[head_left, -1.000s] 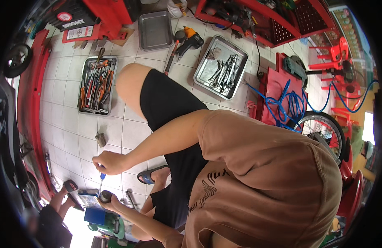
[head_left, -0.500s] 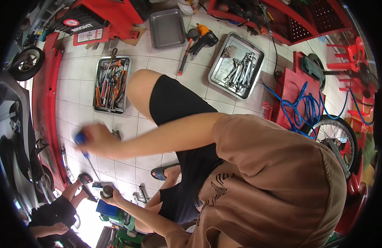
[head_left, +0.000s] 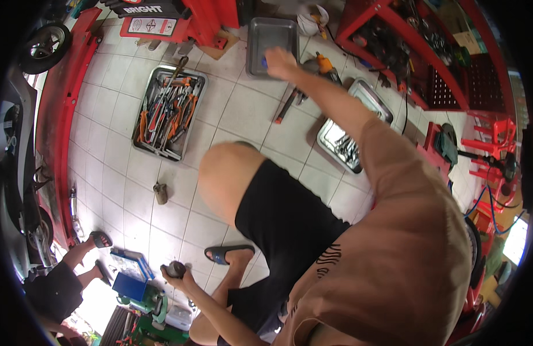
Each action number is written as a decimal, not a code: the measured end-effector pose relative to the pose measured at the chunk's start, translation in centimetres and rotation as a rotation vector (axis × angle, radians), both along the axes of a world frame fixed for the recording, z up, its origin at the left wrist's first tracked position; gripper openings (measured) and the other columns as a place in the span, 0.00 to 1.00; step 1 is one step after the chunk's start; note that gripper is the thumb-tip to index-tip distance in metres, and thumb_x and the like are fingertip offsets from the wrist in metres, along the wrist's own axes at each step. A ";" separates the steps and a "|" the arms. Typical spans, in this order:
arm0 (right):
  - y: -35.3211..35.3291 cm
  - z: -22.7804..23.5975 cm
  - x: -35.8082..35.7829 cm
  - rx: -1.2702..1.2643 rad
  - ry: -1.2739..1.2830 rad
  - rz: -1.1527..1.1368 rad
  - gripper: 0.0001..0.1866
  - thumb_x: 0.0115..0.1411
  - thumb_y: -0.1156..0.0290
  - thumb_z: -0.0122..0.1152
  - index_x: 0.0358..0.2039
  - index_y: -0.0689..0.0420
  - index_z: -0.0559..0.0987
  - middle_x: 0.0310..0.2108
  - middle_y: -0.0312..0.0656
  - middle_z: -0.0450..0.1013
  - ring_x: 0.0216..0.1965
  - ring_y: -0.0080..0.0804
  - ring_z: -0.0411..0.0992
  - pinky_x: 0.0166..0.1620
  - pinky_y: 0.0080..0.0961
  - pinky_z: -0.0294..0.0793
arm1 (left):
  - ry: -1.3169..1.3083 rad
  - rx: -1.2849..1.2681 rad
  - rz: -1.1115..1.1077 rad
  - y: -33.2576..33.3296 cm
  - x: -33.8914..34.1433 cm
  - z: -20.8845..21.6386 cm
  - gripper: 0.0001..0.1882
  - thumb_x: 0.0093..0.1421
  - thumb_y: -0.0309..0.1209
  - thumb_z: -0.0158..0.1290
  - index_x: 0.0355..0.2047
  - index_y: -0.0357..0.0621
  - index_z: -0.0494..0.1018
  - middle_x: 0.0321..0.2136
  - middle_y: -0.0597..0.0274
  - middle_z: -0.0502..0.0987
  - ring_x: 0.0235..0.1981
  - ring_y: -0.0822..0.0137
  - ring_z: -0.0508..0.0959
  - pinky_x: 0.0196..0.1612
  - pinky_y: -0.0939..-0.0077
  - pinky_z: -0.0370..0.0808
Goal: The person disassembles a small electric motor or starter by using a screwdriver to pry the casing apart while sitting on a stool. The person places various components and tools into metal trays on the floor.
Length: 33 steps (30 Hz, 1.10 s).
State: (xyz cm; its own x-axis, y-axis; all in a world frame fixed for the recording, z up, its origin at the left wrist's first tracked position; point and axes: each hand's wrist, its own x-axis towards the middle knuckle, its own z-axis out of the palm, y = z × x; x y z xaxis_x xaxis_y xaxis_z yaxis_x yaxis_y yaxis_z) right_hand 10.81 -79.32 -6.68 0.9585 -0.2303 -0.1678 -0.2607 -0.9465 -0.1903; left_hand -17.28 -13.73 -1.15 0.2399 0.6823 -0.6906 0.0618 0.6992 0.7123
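Observation:
My right hand, blurred by motion, is closed over the grey metal tray. A bit of the blue handle of a screwdriver shows at its fingers; the shaft cannot be made out. Lower in the view, my left hand is wrapped around a dark, round metal part, its round end facing up. On the tiles beyond it stands a small, dull metal cylinder, apart from both hands.
A tray of pliers and screwdrivers lies on the floor, and another tray holds wrenches. A hammer and an orange-and-black power tool lie between. A red lift, a blue case and another person's leg are at left.
My right hand has swung from the left, above the floor, up and rightward to the grey tray with the screwdriver. My left hand still holds the round part. The whole view has shifted.

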 end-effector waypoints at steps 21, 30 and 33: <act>-2.0 -7.5 -0.7 -0.146 0.163 0.261 0.10 0.48 0.74 0.58 0.34 0.57 0.77 0.33 0.49 0.76 0.37 0.48 0.76 0.41 0.40 0.75 | -0.115 0.003 -0.084 -2.6 1.8 -0.5 0.09 0.52 0.27 0.60 0.34 0.44 0.74 0.30 0.65 0.75 0.30 0.67 0.73 0.35 0.72 0.76; -1.7 10.4 3.6 -0.118 -0.177 0.275 0.20 0.48 0.62 0.63 0.41 0.59 0.79 0.39 0.52 0.75 0.41 0.48 0.74 0.45 0.38 0.73 | -0.271 -0.063 -0.178 -1.2 0.6 4.1 0.06 0.59 0.32 0.53 0.32 0.44 0.71 0.24 0.60 0.73 0.26 0.66 0.74 0.31 0.73 0.75; 1.9 17.8 5.0 0.170 -0.149 0.374 0.16 0.46 0.66 0.69 0.33 0.63 0.79 0.27 0.44 0.74 0.29 0.29 0.71 0.37 0.27 0.71 | -0.311 0.036 -0.271 -0.4 1.8 9.5 0.08 0.60 0.33 0.51 0.36 0.42 0.70 0.26 0.57 0.74 0.27 0.64 0.75 0.31 0.71 0.75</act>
State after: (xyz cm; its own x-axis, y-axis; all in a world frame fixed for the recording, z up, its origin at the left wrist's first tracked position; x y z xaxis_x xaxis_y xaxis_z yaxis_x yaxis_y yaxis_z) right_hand 15.83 -77.43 11.09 0.9874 0.1560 -0.0269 0.1359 -0.9227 -0.3608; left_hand -15.52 -14.13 8.36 0.6077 0.5883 -0.5334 0.0177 0.6615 0.7497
